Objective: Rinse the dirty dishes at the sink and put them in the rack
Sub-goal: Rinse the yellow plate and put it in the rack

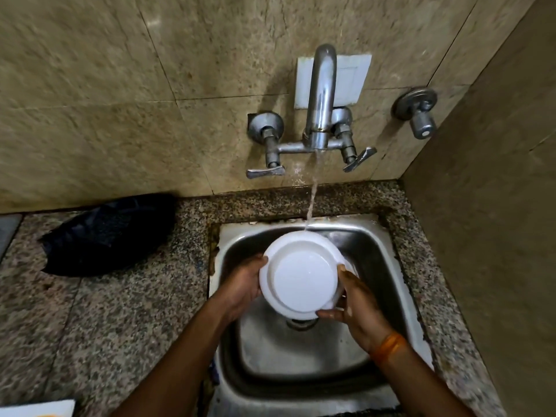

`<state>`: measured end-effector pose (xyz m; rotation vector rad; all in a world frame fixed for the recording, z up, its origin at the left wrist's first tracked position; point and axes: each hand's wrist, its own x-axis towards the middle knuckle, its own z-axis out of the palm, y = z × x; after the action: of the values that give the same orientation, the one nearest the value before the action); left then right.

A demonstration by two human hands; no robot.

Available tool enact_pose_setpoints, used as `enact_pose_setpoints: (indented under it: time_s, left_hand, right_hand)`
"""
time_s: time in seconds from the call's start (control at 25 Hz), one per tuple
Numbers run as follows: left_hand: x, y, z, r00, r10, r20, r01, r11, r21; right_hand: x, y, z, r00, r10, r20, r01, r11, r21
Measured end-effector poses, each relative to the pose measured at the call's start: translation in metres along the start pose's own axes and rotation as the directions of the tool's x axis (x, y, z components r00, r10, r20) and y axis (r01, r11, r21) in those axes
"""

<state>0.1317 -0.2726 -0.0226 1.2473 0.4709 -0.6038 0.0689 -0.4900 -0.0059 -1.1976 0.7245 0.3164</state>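
Observation:
A white plate [302, 273] is held over the steel sink [385, 260], tilted with its underside facing me. My left hand [243, 288] grips its left rim and my right hand [356, 311] grips its right and lower rim. Water runs from the wall tap [320, 97] in a thin stream [313, 194] and lands on the plate's far edge. The sink's drain [301, 323] shows just below the plate. No rack is in view.
A dark cloth or bag [111, 233] lies on the speckled granite counter [99, 326] left of the sink. A white object's corner [39, 409] shows at the bottom left. Two tap levers [266, 171] [359, 159] and a separate valve [419, 115] stick out from the tiled wall. A side wall stands close on the right.

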Motion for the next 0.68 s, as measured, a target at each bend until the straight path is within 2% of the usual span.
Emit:
enact_pose_setpoints:
  time_s: [0.16, 0.24, 0.28, 0.32, 0.4, 0.48, 0.56, 0.6, 0.64, 0.68]
  left_hand:
    - [-0.011, -0.014, 0.0, 0.998, 0.062, 0.01, -0.061, 0.997, -0.049]
    - [-0.012, -0.019, 0.007, 0.992, 0.117, -0.042, -0.119, 0.992, -0.042]
    - [-0.013, -0.019, 0.009, 0.986, 0.151, -0.069, -0.153, 0.988, -0.022]
    - [-0.01, -0.021, 0.011, 0.978, 0.187, -0.087, -0.189, 0.982, -0.006]
    - [-0.01, -0.016, 0.017, 0.964, 0.244, -0.106, -0.239, 0.969, 0.059]
    - [-0.009, -0.013, 0.04, 0.952, 0.282, -0.116, -0.276, 0.959, 0.063]
    - [-0.018, -0.002, 0.063, 0.916, 0.354, -0.187, -0.367, 0.929, -0.037]
    - [-0.025, 0.003, 0.067, 0.879, 0.431, -0.201, -0.443, 0.896, -0.018]
    - [-0.027, 0.005, 0.063, 0.866, 0.47, -0.171, -0.468, 0.882, 0.057]
    - [-0.021, 0.005, 0.061, 0.902, 0.413, -0.125, -0.412, 0.91, 0.038]
  right_hand:
    - [0.013, 0.0, 0.005, 0.996, 0.043, -0.078, -0.051, 0.994, -0.102]
    - [0.021, -0.009, 0.013, 0.989, -0.049, -0.14, 0.023, 0.983, -0.181]
    - [0.025, -0.012, 0.017, 0.974, -0.17, -0.152, 0.12, 0.949, -0.293]
    - [0.028, -0.014, 0.022, 0.937, -0.329, -0.119, 0.249, 0.866, -0.433]
    - [0.026, -0.016, 0.036, 0.822, -0.566, 0.066, 0.453, 0.578, -0.679]
    - [0.019, -0.014, 0.056, 0.747, -0.562, 0.353, 0.548, 0.222, -0.806]
    - [0.014, -0.012, 0.07, 0.63, -0.458, 0.627, 0.65, -0.131, -0.749]
    - [0.015, -0.012, 0.07, 0.57, -0.43, 0.7, 0.683, -0.226, -0.695]
    - [0.016, -0.017, 0.068, 0.537, -0.458, 0.709, 0.69, -0.245, -0.681]
    - [0.024, -0.022, 0.065, 0.53, -0.522, 0.668, 0.673, -0.22, -0.707]
